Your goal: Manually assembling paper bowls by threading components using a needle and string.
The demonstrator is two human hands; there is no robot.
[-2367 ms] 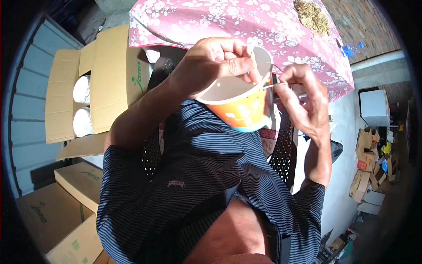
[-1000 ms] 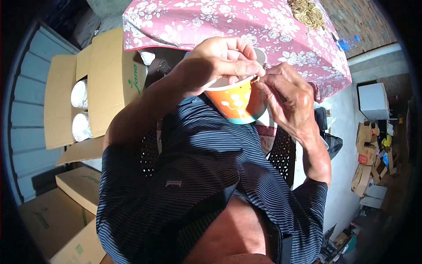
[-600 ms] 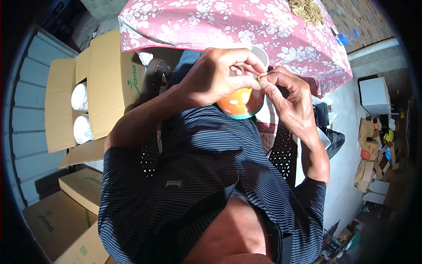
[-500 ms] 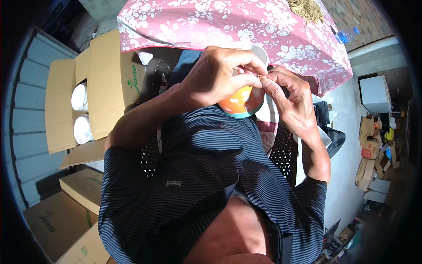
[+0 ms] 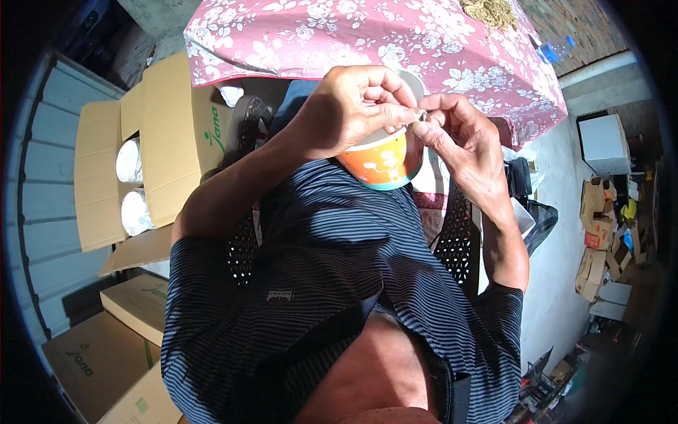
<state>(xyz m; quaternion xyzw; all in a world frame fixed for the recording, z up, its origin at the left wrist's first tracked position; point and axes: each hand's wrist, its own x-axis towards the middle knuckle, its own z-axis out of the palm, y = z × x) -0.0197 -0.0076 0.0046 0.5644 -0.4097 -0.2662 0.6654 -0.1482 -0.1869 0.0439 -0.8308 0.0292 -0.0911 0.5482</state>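
An orange tub [image 5: 378, 166] with a green base, pale marks and a white inside stands upright between my body and the table edge. Above its rim, my left hand [image 5: 357, 109] is closed, thumb and forefinger pinched together. My right hand [image 5: 462, 141] meets it there, its thumb and forefinger pinching at the same spot. A small pale-brown bit [image 5: 421, 116] shows between the fingertips of both hands, too small to name. The left hand covers part of the tub's opening, so what lies inside is hidden.
Ahead stands a table with a pink floral cloth [image 5: 311, 42], a tangled tan bundle of strands [image 5: 491, 13] at its far right. An open carton [image 5: 166, 141] with white wrapped rolls is at left, more cartons [image 5: 99, 360] below. Flattened cardboard [image 5: 597, 233] lies at right.
My fingertips have drawn slightly apart, and the small bit between them shows more. The left hand has shifted a little up and left; more of the tub's rim and inside is visible.
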